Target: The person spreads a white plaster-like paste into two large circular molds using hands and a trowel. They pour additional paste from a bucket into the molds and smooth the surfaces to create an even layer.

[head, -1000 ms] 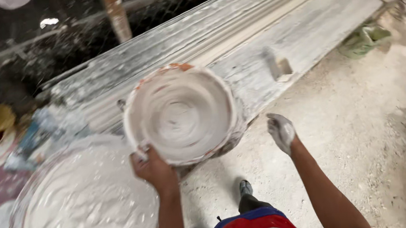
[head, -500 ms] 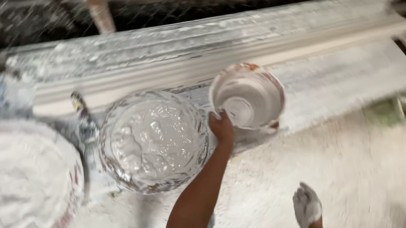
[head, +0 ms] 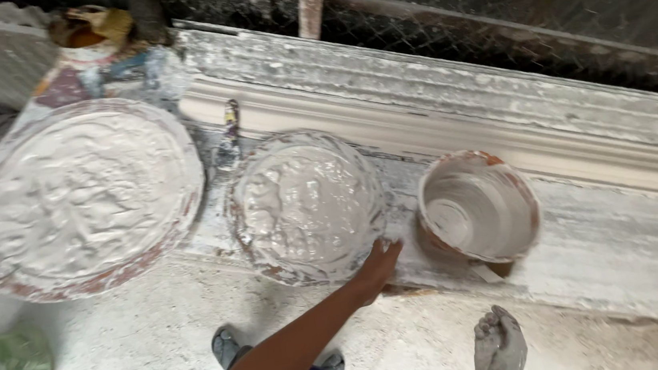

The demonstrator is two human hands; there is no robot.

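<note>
At the middle plaster bowl's (head: 307, 205) rim, the left hand (head: 377, 262) is laid, fingers together, gripping nothing. Right hand (head: 499, 343) hangs plaster-coated, fingers loosely curled, w/ the emptied bucket (head: 478, 207) nearby.

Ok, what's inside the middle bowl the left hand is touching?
The middle bowl is filled with wet white plaster, lumpy on top. The left hand touches its rim. The plaster hides the bowl's bottom.
</note>
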